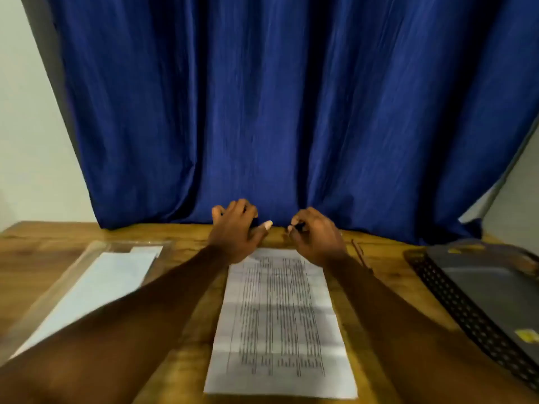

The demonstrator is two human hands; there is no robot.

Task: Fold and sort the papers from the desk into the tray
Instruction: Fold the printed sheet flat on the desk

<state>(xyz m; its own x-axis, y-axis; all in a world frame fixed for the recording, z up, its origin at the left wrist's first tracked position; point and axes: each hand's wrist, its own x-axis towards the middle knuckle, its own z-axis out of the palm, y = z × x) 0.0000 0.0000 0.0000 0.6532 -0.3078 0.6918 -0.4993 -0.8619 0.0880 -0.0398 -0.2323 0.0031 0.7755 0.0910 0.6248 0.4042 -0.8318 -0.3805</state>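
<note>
A printed sheet of paper point(280, 322) with columns of small text lies flat on the wooden desk point(189, 360), running away from me. My left hand point(236, 228) hovers over its far left corner, fingers spread and holding nothing. Over the far right corner my right hand point(316, 234) is loosely curled, empty as far as I can see. To the left stands a clear plastic tray point(58, 290) with folded white paper point(96, 287) lying in it.
A black perforated tray point(478, 304) with a dark flat thing inside stands at the right. A thin brown stick point(360, 253) lies by the right wrist. A blue curtain point(277, 112) hangs behind the desk's far edge.
</note>
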